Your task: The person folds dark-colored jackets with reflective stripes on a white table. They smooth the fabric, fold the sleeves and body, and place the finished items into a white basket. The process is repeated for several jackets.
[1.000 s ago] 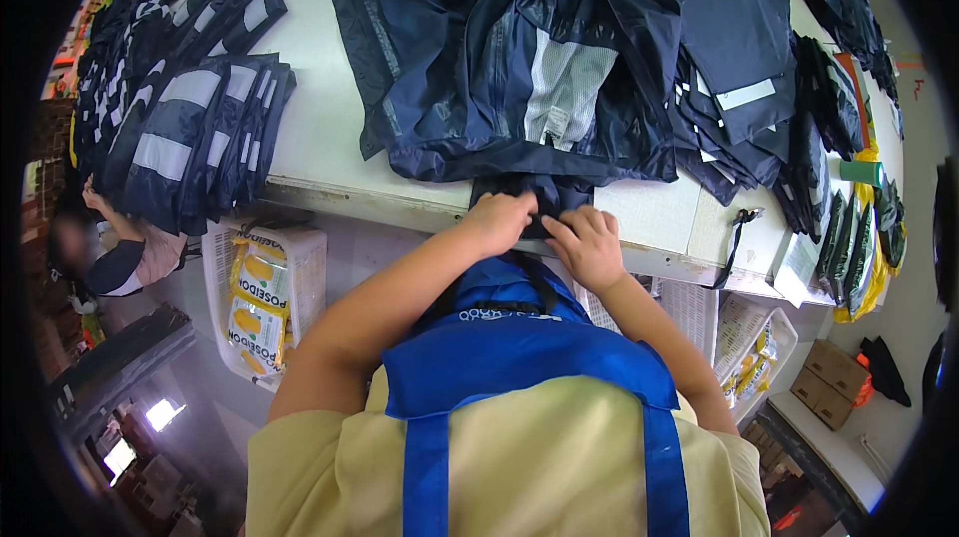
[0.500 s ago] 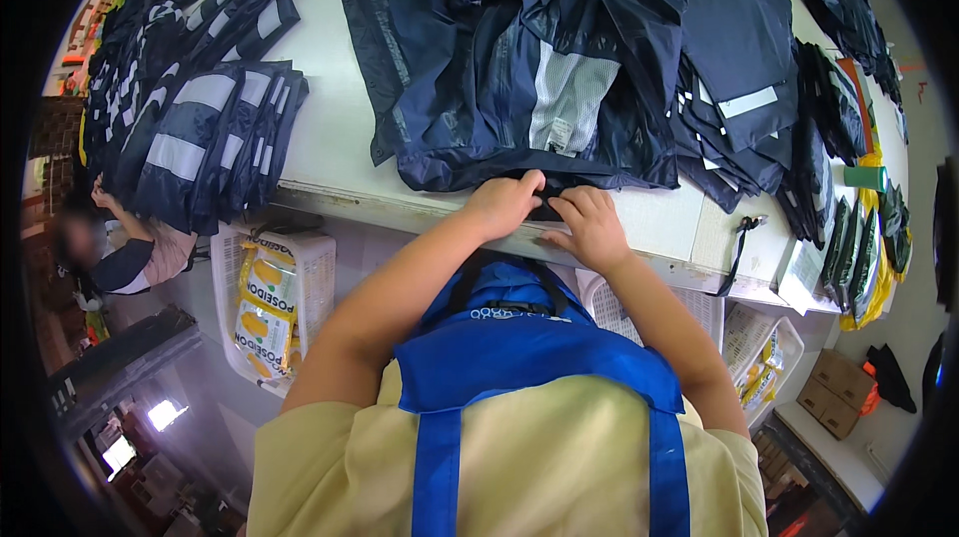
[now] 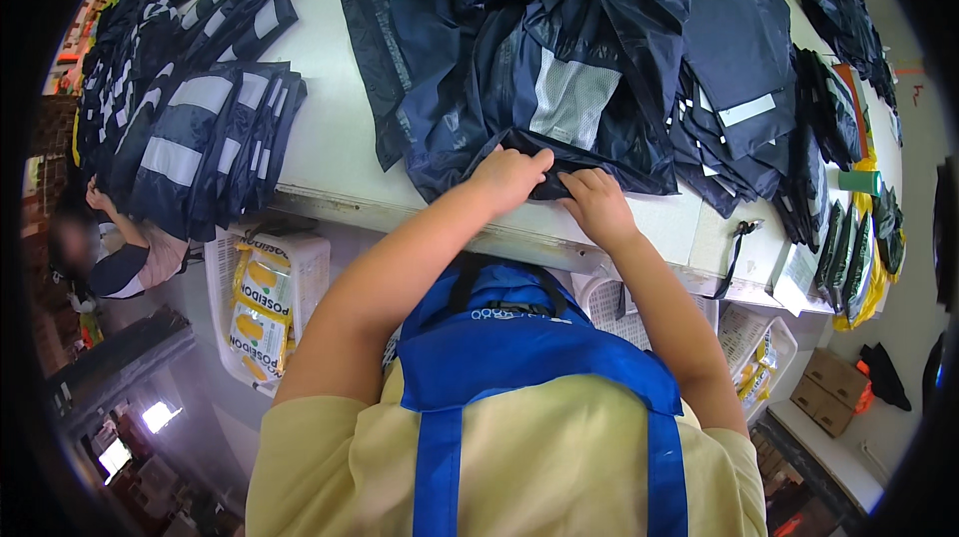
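A dark navy jacket of thin shiny fabric lies spread on the white table, with pale reflective strips and a light mesh panel showing on it. At the edge nearest me, my left hand is closed on the jacket's hem, thumb and forefinger pinching the folded fabric. Just to its right, my right hand also has its fingers curled onto the same hem. The fabric between them is bunched and slightly lifted, and the fingertips are partly hidden in its folds.
Folded dark garments with reflective bands are piled at the left, and flat dark pieces at the right. A green roll stands beyond them. White baskets with yellow packages sit below the table edge. Another person is at far left.
My left hand has moved up over the table edge, folding part of the hem inward. My right hand has shifted slightly right and up, still at the hem.
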A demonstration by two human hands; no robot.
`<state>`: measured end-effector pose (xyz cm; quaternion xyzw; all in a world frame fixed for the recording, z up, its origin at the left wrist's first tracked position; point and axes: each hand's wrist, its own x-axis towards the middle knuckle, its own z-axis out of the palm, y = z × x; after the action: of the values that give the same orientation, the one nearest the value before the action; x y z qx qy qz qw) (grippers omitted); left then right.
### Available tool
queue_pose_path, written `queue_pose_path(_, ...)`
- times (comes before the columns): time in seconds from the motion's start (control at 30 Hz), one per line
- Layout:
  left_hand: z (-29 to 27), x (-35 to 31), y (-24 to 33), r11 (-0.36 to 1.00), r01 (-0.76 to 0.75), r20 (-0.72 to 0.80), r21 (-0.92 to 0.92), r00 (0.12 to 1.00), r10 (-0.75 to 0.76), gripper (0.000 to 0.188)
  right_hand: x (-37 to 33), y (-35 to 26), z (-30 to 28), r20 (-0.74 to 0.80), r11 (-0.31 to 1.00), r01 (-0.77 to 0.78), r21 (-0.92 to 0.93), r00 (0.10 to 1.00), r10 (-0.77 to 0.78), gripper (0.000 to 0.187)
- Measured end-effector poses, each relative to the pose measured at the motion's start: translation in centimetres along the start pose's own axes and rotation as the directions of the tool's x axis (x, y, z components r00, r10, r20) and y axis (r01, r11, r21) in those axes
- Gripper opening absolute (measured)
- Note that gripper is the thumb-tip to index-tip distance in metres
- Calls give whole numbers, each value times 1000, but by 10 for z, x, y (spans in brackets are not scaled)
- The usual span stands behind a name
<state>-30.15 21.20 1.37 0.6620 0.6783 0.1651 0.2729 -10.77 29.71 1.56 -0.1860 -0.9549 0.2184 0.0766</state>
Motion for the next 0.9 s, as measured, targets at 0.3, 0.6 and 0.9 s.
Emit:
queue_pose_path(0.3, 21, -19, -9, 971, -13, -195, 237, 979, 61, 25, 8, -9, 1, -119, 974, -222, -50, 969, 215, 44)
queue_pose_path(0.6, -13, -11, 5, 975, 194, 9, 112, 981, -196, 28, 20, 3, -3, 17, 960, -220, -172, 974, 226, 27)
queue_pose_path(0.9, -28, -19, -3, 929, 35, -98, 368, 995, 1, 48, 22, -9, -14, -160, 953, -93, -288, 986, 48, 29)
